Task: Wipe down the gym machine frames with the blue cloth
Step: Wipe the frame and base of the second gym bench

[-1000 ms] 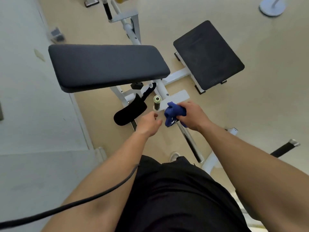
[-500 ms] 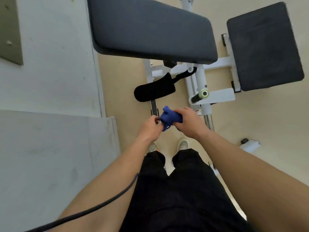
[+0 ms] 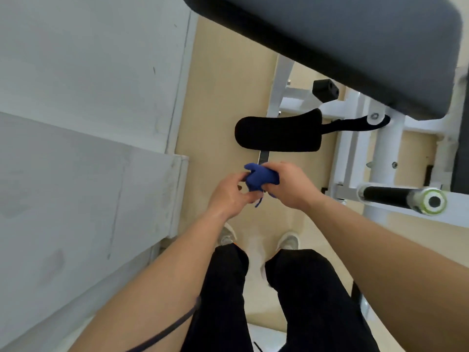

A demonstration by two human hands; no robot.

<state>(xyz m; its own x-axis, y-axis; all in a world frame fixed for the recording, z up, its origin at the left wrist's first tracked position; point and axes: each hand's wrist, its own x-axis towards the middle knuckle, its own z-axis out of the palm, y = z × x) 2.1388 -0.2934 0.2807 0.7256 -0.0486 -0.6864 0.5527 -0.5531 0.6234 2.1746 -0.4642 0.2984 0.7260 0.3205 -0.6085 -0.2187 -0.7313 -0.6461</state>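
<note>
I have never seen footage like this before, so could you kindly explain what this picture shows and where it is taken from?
There is no robot here: the camera sits on a person's head and looks down, so you see their own arms, dark trousers and pale shoes on a beige floor. The left hand and right hand meet in front of the body, both holding a bunched blue cloth, which touches no part of the machine. Ahead stands a gym machine with a white frame, a large dark pad on top, a smaller black pad below it, and a black handle with a green-ringed end. A pale wall lies to the left.
</note>
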